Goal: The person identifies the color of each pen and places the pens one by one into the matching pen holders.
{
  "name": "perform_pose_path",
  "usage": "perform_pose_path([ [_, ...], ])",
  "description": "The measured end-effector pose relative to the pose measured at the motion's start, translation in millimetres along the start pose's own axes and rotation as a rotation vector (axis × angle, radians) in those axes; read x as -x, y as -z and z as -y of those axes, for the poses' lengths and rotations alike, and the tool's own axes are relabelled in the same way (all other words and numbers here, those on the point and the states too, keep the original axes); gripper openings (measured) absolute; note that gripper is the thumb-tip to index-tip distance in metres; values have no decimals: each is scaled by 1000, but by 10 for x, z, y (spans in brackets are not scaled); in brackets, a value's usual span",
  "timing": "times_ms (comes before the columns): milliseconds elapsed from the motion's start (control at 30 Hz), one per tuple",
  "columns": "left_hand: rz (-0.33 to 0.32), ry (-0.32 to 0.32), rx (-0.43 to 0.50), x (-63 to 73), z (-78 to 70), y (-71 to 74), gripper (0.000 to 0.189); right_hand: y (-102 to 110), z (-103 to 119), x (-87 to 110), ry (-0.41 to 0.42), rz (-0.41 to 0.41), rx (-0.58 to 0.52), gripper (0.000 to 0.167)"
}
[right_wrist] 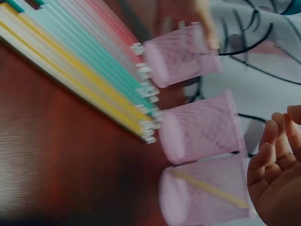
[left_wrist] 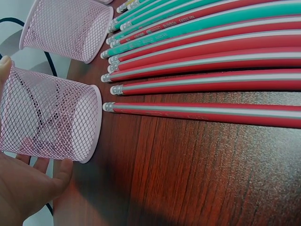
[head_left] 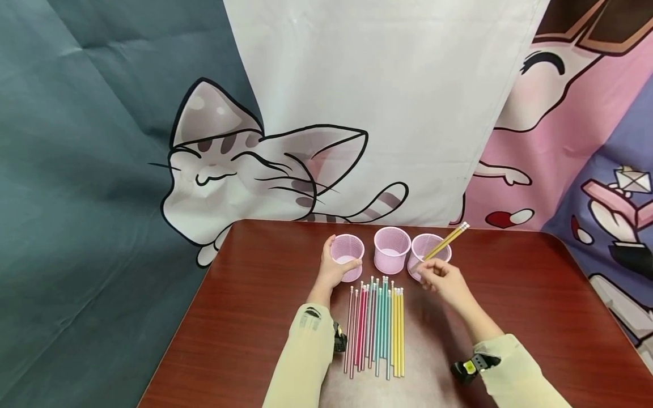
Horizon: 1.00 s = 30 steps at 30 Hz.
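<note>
My left hand (head_left: 334, 267) grips the left pink mesh pen cup (head_left: 348, 245), thumb on the near side and fingers round the far side. In the left wrist view this cup (left_wrist: 51, 113) stands beside the erasers of the red pencils (left_wrist: 197, 110). My right hand (head_left: 442, 279) is at the near left of the right pen cup (head_left: 414, 258), fingers loosely bent. Two yellow pencils (head_left: 444, 242) lean in that cup, erasers up and to the right. In the right wrist view the hand (right_wrist: 280, 174) is near the rim, apart from the slanting pencil (right_wrist: 211, 189).
Between the two cups stands the middle pen cup (head_left: 390, 262). Red, teal (head_left: 382, 323) and yellow pencils (head_left: 398, 334) lie side by side on the brown table (head_left: 245, 317), erasers toward the cups. A printed cloth (head_left: 398, 102) hangs behind the table's far edge.
</note>
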State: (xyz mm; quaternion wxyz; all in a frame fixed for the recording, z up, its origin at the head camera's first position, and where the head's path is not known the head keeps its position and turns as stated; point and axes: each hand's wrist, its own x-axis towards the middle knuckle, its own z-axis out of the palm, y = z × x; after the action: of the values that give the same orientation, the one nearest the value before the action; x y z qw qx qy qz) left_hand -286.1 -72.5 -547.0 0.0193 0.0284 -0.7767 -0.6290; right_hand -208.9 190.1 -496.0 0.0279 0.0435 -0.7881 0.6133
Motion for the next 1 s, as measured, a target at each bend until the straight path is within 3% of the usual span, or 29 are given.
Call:
perform_pose_path([
  [233,0,-8,15,-13,-41,13,95,-119,-389,50,-169,59,81,19],
  [500,4,-5,20,-4,-29,1,95,-278,-745,100,-277,83,244,19],
  [767,-1,-14,15,9,-16,-6,95,-361,-763,129,-290,63,445,29],
  [1000,-4,-14,4,17,-13,3,95,-400,-733,137,-231,65,641,32],
])
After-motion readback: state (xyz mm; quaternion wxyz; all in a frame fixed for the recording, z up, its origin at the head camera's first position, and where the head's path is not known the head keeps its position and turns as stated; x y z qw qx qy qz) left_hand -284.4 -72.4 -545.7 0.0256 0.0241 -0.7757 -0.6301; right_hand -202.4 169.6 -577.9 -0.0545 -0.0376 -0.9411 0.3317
